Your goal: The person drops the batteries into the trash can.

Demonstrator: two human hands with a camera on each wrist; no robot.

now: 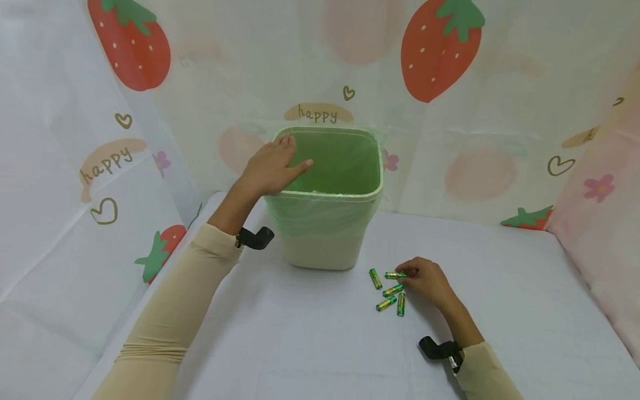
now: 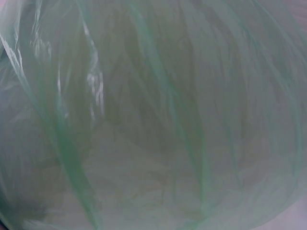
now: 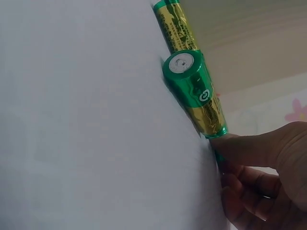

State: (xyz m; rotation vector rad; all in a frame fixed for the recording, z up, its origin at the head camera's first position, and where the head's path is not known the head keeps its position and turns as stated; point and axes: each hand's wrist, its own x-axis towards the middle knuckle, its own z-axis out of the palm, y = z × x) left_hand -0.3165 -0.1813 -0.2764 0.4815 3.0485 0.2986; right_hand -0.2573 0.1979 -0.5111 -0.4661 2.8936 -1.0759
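The right hand (image 1: 429, 280) rests low on the tabletop (image 1: 310, 339), fingers curled, with the fingertips (image 3: 230, 148) pinching the end of one green-and-gold battery (image 1: 395, 275). That battery lies flat and points away from the hand toward the bin. In the right wrist view its silver end cap faces the camera, and a second battery (image 3: 175, 24) lies beyond it, seemingly touching it end-on, though the close angle makes that hard to judge.

Four more batteries lie loose just beside the hand: one (image 1: 375, 278) to the left of the pinched one, one (image 1: 393, 290) just below it near the knuckles, and two nearer the person, one (image 1: 386, 303) slanted and one (image 1: 400, 304) nearly upright in the picture. All sit close together, well apart from the tabletop's edges.

The left hand (image 1: 272, 166) lies palm-down over the near left corner of the bin (image 1: 320, 244), fingers straight and spread along the rim, the thumb reaching inward over the opening. It presses on the green liner bag (image 1: 345, 161) folded over the rim rather than gripping it. The left wrist view shows only the translucent green bag (image 2: 153, 120) against the bin's wall.

The bin stands upright behind the batteries, near the strawberry-print backdrop (image 1: 440, 50).
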